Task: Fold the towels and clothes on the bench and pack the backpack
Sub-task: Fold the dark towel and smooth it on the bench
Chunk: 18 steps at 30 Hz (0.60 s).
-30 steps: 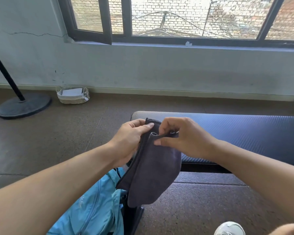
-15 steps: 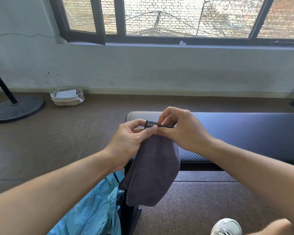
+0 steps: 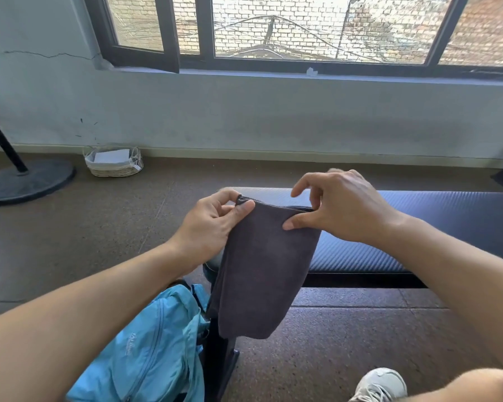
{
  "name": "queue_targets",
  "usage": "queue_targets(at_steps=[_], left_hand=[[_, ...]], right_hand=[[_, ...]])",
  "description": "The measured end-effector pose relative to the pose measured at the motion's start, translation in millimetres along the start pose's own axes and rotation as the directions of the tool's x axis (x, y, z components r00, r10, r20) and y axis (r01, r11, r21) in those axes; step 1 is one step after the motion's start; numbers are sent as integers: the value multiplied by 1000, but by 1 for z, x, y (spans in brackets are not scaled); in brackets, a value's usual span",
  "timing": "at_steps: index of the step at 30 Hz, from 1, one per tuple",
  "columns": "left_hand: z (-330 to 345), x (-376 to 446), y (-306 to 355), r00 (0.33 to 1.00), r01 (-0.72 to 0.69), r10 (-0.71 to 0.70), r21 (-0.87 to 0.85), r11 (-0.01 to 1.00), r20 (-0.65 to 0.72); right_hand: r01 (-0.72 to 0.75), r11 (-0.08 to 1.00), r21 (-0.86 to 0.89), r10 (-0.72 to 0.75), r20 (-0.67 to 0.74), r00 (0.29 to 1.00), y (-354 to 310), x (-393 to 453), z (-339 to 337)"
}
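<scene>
A dark grey towel point(image 3: 262, 268) hangs folded in front of me, above the end of the padded bench point(image 3: 418, 216). My left hand point(image 3: 212, 227) pinches its top left corner. My right hand point(image 3: 340, 207) pinches the top right corner between thumb and fingers, index finger raised. The towel's top edge is stretched level between both hands, and its lower end dangles free. A light blue backpack point(image 3: 145, 352) lies on the floor below my left forearm, beside the bench leg; whether it is open cannot be told.
A woven basket point(image 3: 114, 163) with white paper sits by the wall at the left. A round black stand base point(image 3: 26, 181) is further left. My white shoe point(image 3: 381, 384) is at the bottom right. A window runs along the wall.
My hands have moved apart along the towel's top edge, right hand going right, so the towel now hangs wider and flatter. The camera has tilted slightly.
</scene>
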<state>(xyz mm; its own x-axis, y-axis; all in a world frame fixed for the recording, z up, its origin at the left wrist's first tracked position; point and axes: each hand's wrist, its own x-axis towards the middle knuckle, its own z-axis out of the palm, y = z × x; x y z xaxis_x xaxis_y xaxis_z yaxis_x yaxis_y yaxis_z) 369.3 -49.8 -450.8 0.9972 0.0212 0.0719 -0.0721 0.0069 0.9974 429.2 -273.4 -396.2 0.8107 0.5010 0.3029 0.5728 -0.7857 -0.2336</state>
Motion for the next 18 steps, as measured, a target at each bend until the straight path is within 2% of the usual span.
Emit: queue_targets(at_steps=[2, 5, 8, 10, 12, 14, 16, 18], left_hand=[[3, -2, 4, 998, 9, -7, -19, 1000, 68], [7, -4, 7, 992, 18, -14, -37, 999, 126], [10, -5, 9, 995, 2, -2, -2, 1000, 100], [9, -7, 11, 996, 15, -17, 17, 1000, 90], [7, -12, 11, 984, 59, -66, 50, 997, 167], [6, -18, 7, 945, 115, -144, 113, 987, 295], [8, -21, -2, 894, 148, -223, 213, 966, 389], [8, -21, -10, 857, 183, -291, 278, 943, 425]], right_hand=[[45, 999, 15, -45, 35, 998, -6, -1, -1], [51, 993, 105, -69, 173, 983, -20, -6, 5], [48, 987, 152, -74, 169, 983, -31, -8, 9], [-12, 960, 280, -45, 194, 980, -36, -6, 4], [-99, 872, 479, -20, 237, 971, -40, -5, -3], [-193, 715, 672, 22, 255, 967, -42, -5, -11], [-227, 577, 785, 46, 246, 968, -39, -4, -20], [-203, 487, 849, 56, 202, 978, -30, -3, -29]])
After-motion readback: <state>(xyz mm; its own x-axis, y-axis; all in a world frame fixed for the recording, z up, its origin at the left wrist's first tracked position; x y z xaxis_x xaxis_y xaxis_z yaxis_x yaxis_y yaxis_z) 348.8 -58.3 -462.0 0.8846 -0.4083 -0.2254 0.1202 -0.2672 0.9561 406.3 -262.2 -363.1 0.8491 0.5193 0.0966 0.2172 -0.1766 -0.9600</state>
